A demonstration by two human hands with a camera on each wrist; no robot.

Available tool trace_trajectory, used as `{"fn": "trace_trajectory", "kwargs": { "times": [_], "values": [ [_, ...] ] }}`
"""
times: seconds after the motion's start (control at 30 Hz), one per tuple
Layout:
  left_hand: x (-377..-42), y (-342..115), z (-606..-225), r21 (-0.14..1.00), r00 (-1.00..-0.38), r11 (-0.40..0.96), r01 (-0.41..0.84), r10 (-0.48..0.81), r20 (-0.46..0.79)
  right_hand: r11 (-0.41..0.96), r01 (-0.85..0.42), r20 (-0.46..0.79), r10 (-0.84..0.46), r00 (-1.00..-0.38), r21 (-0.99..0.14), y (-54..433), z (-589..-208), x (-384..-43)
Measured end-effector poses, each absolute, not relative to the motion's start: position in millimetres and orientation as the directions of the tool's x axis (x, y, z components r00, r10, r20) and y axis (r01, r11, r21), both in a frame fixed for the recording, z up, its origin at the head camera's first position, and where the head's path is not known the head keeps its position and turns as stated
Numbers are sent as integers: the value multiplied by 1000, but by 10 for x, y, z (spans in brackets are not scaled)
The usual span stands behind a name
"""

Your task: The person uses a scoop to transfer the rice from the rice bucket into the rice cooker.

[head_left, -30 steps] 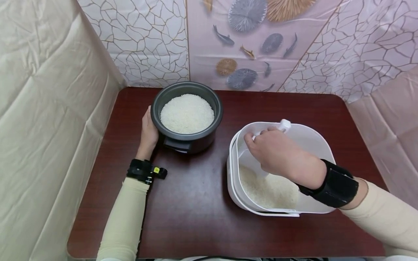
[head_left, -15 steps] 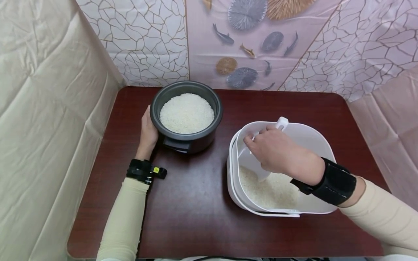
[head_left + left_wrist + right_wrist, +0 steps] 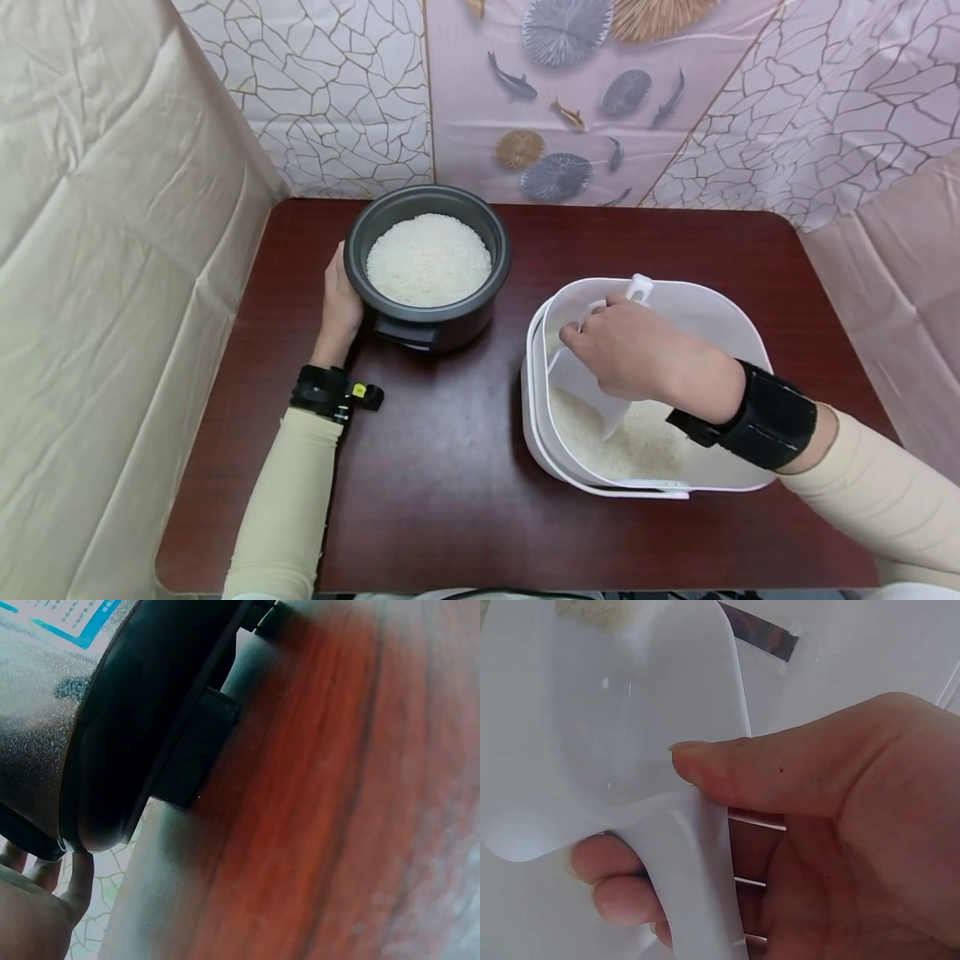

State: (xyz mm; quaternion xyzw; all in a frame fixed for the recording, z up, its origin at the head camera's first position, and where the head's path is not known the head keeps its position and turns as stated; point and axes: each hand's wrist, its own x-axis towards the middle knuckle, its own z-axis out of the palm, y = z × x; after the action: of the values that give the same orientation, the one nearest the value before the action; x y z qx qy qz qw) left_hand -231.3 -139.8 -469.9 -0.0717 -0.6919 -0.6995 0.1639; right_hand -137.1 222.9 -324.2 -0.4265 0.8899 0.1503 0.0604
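Observation:
My right hand grips the handle of a white scoop inside a white bin, thumb laid over the handle's base. Loose rice covers the bin's bottom, and the scoop's edge reaches into it. Some rice shows in the far end of the scoop in the right wrist view. At the table's back left, a dark rice cooker holds a mound of white rice. My left hand holds the cooker's left side. In the left wrist view its fingertips bend against the cooker's lower edge.
The dark red wooden table runs between cooker and bin. The bin's handle hangs along its near rim. Fabric screens stand at the sides and back.
The scoop has tilted within the bin: its handle end has shifted slightly left, and its edge slightly right and nearer. My left hand and the cooker have stayed put.

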Motion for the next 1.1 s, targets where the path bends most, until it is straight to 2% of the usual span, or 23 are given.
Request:
{"fn": "trace_trajectory", "kwargs": {
  "times": [0.37, 0.63, 0.8, 0.93, 1.1],
  "values": [
    [-2358, -1419, -4758, 941, -934, -12, 339, -124, 335, 582, -785, -262, -741, -619, 209, 2224, -3214, -1354],
    [-2294, -1412, -4679, 942, -938, -17, 336, -101, 333, 547, -812, -290, -759, -583, 203, 2210, -3218, -1349],
    [-2285, -1405, -4681, 942, -939, -30, 333, -100, 329, 579, -801, -334, -732, -594, 155, 2199, -3231, -1367],
    [-2353, -1426, -4788, 937, -934, -34, 347, -103, 342, 602, -790, -353, -719, -599, 117, 2202, -3253, -1399],
    [-2462, -1459, -4950, 932, -928, -30, 362, -110, 357, 583, -801, -303, -745, -594, 139, 2246, -3281, -1431]
  ]
}}
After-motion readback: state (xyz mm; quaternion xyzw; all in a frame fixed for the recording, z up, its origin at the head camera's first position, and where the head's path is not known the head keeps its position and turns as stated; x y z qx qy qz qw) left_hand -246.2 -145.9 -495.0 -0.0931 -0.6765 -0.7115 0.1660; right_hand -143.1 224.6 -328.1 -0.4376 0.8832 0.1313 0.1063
